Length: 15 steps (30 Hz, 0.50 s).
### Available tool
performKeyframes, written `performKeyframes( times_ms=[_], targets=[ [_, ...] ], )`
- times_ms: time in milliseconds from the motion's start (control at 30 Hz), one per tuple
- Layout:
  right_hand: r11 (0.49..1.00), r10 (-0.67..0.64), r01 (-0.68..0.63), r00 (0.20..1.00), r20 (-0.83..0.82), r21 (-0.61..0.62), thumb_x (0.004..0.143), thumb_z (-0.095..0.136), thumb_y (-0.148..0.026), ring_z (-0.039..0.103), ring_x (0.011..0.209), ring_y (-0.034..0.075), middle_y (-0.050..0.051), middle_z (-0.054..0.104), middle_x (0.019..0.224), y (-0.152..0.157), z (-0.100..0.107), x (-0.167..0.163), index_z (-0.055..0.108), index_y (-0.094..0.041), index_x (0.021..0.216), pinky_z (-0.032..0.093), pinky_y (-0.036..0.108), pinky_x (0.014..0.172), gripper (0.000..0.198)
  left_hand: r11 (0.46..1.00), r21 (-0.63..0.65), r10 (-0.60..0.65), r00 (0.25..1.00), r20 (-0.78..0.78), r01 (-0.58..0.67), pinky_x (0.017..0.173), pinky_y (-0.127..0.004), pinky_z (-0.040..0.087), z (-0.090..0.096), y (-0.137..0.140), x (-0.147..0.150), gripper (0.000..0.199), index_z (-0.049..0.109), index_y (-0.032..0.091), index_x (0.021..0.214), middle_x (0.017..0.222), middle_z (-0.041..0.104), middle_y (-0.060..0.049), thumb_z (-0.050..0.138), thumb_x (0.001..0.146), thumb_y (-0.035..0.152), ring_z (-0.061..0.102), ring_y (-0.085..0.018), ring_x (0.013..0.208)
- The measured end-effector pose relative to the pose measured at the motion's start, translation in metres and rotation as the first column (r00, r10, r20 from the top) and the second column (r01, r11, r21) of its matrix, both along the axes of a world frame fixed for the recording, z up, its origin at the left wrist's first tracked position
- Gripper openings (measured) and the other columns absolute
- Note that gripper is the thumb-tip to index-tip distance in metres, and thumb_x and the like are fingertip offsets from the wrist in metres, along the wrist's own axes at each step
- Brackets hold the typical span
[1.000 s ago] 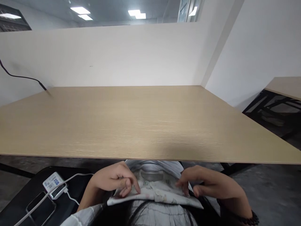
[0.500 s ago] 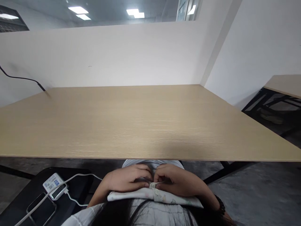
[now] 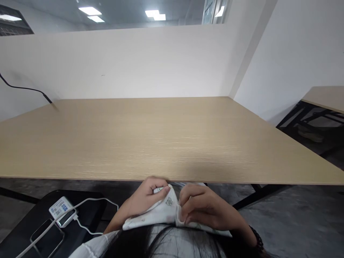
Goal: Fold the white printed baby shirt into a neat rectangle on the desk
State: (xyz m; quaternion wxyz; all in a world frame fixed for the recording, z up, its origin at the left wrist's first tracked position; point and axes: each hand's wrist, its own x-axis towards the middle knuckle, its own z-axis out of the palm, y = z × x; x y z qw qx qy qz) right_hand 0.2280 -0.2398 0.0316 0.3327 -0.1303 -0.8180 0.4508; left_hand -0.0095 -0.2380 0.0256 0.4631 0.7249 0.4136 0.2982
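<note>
A pale wooden table point(image 3: 172, 139) is spread across the middle of the frame and is backed by a white partition point(image 3: 150, 61). At the bottom centre, below the table's near edge, a white patterned cloth point(image 3: 158, 216) is held close to the wearer's body. Its left part is gripped by the left hand point(image 3: 150, 196), with the thumb laid over the raised fold; the fingers beneath are partly hidden. Near the middle, its edge is pinched by the right hand point(image 3: 205, 209), whose fingers are curled inward. A dark beaded bracelet point(image 3: 257, 238) is worn on the right wrist. At the lower left, a white device point(image 3: 59, 208), printed with a label, is set on a black seat point(image 3: 88, 211) and is crossed by a white cable point(image 3: 91, 199). A black cord point(image 3: 25, 87) is seen at the upper left, against the partition. At the right edge, another tabletop point(image 3: 326, 97) is partly shown. Ceiling lights point(image 3: 90, 11) are visible along the top.
</note>
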Motion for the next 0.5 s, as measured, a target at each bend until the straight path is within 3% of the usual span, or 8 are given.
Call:
performKeyframes(
  times_ms=[100, 167, 233, 333, 400, 500],
  targets=[
    [0.992, 0.001, -0.023, 0.986, -0.168, -0.127, 0.097, 0.058, -0.029, 0.066, 0.094, 0.019, 0.007, 0.068, 0.093, -0.001, -0.003, 0.010, 0.065, -0.020, 0.090, 0.052, 0.034, 0.083, 0.013, 0.984, -0.081, 0.169, 0.978, 0.126, -0.160, 0.054, -0.021, 0.034, -0.003, -0.001, -0.005, 0.045, 0.055, 0.015, 0.063, 0.060, 0.047, 0.002, 0.057, 0.091, 0.050, 0.042, -0.010, 0.058],
    [0.979, -0.048, -0.012, 0.956, -0.289, -0.202, 0.096, 0.057, -0.035, 0.067, 0.087, 0.021, 0.006, 0.068, 0.082, -0.002, -0.011, 0.018, 0.060, -0.022, 0.081, 0.052, 0.036, 0.079, 0.020, 0.946, -0.142, 0.317, 0.920, 0.231, -0.290, 0.049, -0.020, 0.029, -0.007, 0.000, -0.009, 0.047, 0.051, 0.016, 0.062, 0.057, 0.042, 0.004, 0.059, 0.087, 0.056, 0.036, -0.009, 0.053],
    [0.969, -0.077, -0.014, 0.932, -0.354, -0.248, 0.092, 0.059, -0.045, 0.066, 0.069, 0.020, 0.002, 0.062, 0.061, -0.003, -0.021, 0.026, 0.051, -0.024, 0.066, 0.051, 0.037, 0.073, 0.034, 0.892, -0.194, 0.451, 0.828, 0.334, -0.408, 0.046, -0.019, 0.027, -0.011, 0.003, -0.012, 0.049, 0.048, 0.017, 0.063, 0.056, 0.040, 0.006, 0.064, 0.083, 0.059, 0.033, -0.008, 0.050],
    [0.949, -0.145, 0.039, 0.935, -0.323, -0.313, 0.081, 0.060, -0.065, 0.052, 0.041, 0.017, -0.003, 0.042, 0.036, -0.004, -0.028, 0.034, 0.036, -0.025, 0.051, 0.049, 0.039, 0.066, 0.055, 0.812, -0.275, 0.583, 0.679, 0.447, -0.515, 0.045, -0.018, 0.030, -0.012, 0.007, -0.012, 0.049, 0.048, 0.018, 0.065, 0.056, 0.042, 0.007, 0.072, 0.076, 0.059, 0.036, -0.006, 0.048],
    [0.920, -0.236, 0.109, 0.920, -0.312, -0.375, 0.075, 0.060, -0.072, 0.044, 0.034, 0.016, -0.005, 0.034, 0.033, -0.003, -0.024, 0.033, 0.031, -0.025, 0.052, 0.047, 0.038, 0.059, 0.061, 0.751, -0.339, 0.655, 0.574, 0.491, -0.566, 0.045, -0.018, 0.034, -0.010, 0.009, -0.011, 0.047, 0.051, 0.018, 0.067, 0.055, 0.046, 0.008, 0.077, 0.070, 0.056, 0.041, -0.007, 0.047],
    [0.843, -0.410, 0.176, 0.822, -0.395, -0.508, 0.081, 0.065, -0.061, 0.048, 0.042, 0.015, -0.004, 0.046, 0.048, 0.001, -0.012, 0.023, 0.038, -0.025, 0.065, 0.042, 0.031, 0.053, 0.047, 0.609, -0.399, 0.767, 0.381, 0.516, -0.685, 0.049, -0.020, 0.041, -0.006, 0.012, -0.009, 0.043, 0.058, 0.018, 0.072, 0.059, 0.055, 0.006, 0.083, 0.062, 0.052, 0.051, -0.010, 0.051]
  ],
)
